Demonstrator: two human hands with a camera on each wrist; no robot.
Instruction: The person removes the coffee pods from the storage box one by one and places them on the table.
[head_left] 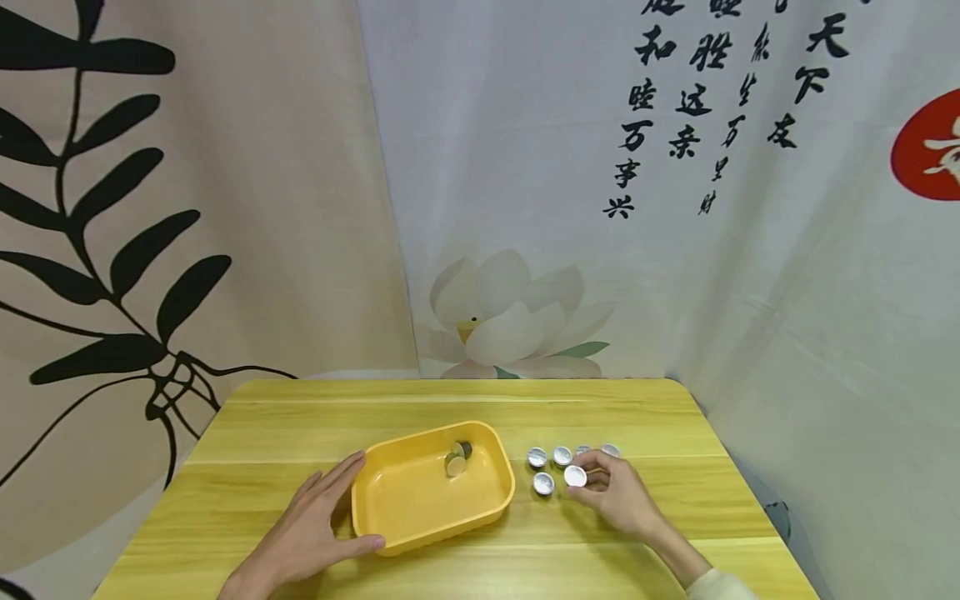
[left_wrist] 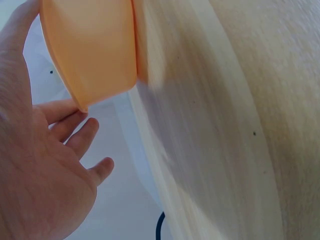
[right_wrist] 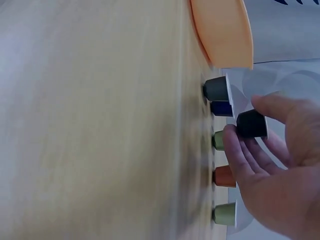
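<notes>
My right hand (head_left: 615, 496) pinches a black coffee capsule (right_wrist: 251, 124) between thumb and fingers, its pale lid facing me in the head view. Around it stand several more capsules, lids up: a grey one (right_wrist: 216, 89), a dark blue one (right_wrist: 221, 108), an orange one (right_wrist: 224, 176) and two green ones, one of them the pale green capsule (right_wrist: 224, 214). My left hand (head_left: 307, 529) spans the left end of a yellow tray (head_left: 427, 540), its spread thumb and fingers touching the rim. Inside the tray, a few capsules (head_left: 455, 464) lie near the far right corner.
The tray and capsules are on a wood-grain table (head_left: 300, 417). Behind it hangs a cloth (head_left: 495, 167) printed with a lotus and dark writing. Further left, another hanging has black leaves (head_left: 120, 183).
</notes>
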